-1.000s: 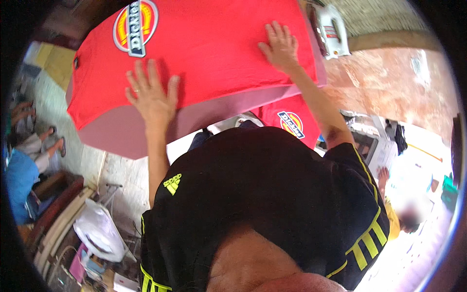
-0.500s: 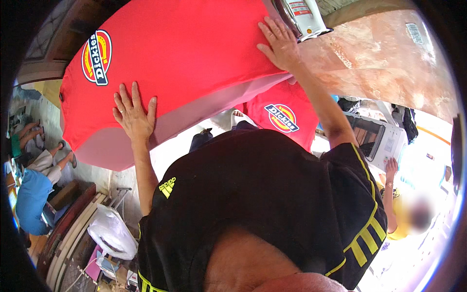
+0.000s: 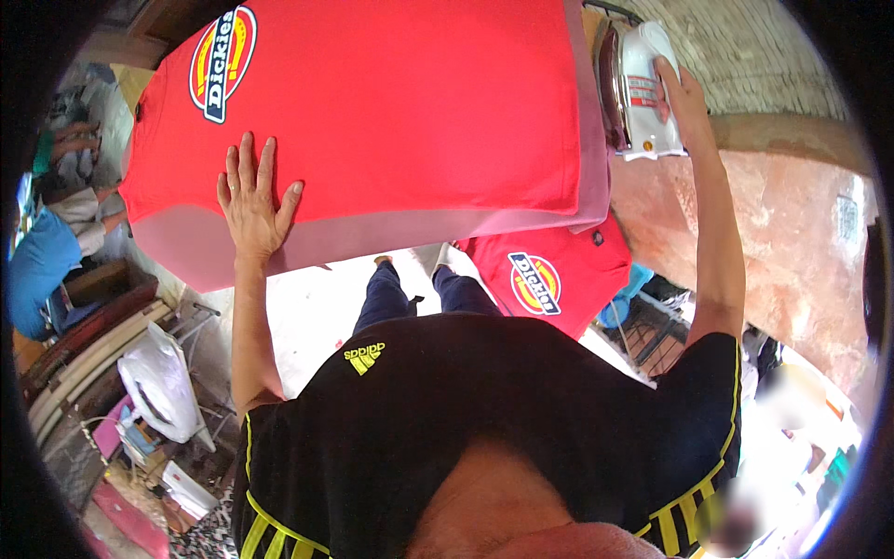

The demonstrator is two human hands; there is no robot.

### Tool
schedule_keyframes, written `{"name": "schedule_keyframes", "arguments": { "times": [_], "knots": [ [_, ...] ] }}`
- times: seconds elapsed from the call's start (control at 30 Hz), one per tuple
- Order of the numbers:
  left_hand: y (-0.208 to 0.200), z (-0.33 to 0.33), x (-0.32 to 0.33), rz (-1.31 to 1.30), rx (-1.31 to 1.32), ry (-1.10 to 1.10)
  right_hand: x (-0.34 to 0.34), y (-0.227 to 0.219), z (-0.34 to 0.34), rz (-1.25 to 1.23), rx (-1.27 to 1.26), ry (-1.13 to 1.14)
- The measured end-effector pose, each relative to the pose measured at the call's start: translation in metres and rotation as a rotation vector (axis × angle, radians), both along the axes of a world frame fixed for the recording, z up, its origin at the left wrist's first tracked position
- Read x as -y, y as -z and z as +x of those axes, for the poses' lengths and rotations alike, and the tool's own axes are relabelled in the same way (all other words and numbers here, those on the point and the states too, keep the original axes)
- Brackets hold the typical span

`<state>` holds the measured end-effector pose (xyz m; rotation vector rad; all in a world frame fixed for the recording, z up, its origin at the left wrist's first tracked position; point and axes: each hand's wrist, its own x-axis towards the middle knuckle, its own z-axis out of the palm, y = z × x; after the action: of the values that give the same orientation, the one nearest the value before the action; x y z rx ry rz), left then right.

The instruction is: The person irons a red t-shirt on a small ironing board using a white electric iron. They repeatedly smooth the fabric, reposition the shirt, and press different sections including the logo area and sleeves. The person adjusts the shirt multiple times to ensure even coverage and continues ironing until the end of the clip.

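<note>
A red T-shirt (image 3: pixel 400 112) with a round printed emblem (image 3: pixel 223 63) lies spread over an ironing board (image 3: pixel 186 244) with a mauve cover. Resting flat on the shirt near its close edge is my left hand (image 3: pixel 256 205), fingers apart. My right hand (image 3: pixel 684 101) is wrapped round the handle of a white clothes iron (image 3: pixel 647 116). The iron stands at the board's right end, its shiny metal soleplate turned toward the shirt. Below the board's near edge hangs or lies a second red shirt (image 3: pixel 549 270) with the same kind of emblem.
A reddish stone-like surface (image 3: pixel 773 214) lies to the right. At lower left are a white plastic bag (image 3: pixel 158 382) and stacked boards (image 3: pixel 88 359). A person in blue (image 3: pixel 47 265) is at the far left; another, blurred, at lower right.
My right hand has left the shirt and taken hold of the iron. The shirt now lies smoother and squarer on the board. My left hand stays flat on it.
</note>
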<state>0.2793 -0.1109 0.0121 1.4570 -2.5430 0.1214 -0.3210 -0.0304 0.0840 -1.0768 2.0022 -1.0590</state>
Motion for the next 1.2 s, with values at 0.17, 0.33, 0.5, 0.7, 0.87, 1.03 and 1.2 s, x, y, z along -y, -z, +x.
{"name": "schedule_keyframes", "arguments": {
  "times": [0.17, 0.33, 0.5, 0.7, 0.87, 1.03, 1.2],
  "knots": [
    [0.004, 0.002, 0.005, -0.027, -0.023, 0.006, -0.029, -0.042, 0.058, 0.005, -0.179, -0.024],
    [0.004, 0.004, 0.008, -0.033, -0.074, 0.014, -0.054, -0.055, 0.123, 0.019, -0.166, 0.073],
    [0.007, 0.001, 0.011, -0.027, -0.077, 0.000, -0.051, -0.031, 0.222, 0.083, -0.271, -0.033],
    [0.007, 0.004, 0.007, -0.002, -0.120, -0.006, 0.013, -0.004, 0.356, -0.221, -0.310, -0.269],
    [0.005, 0.014, 0.002, 0.014, -0.129, -0.005, 0.160, -0.005, 0.363, -0.266, -0.500, -0.239],
    [0.001, 0.001, 0.010, 0.060, -0.142, 0.021, 0.269, 0.003, 0.309, -0.268, -0.617, -0.238],
    [-0.003, -0.007, 0.029, 0.135, -0.207, -0.041, 0.177, -0.012, 0.324, -0.239, -0.587, -0.452]
  ]
}}
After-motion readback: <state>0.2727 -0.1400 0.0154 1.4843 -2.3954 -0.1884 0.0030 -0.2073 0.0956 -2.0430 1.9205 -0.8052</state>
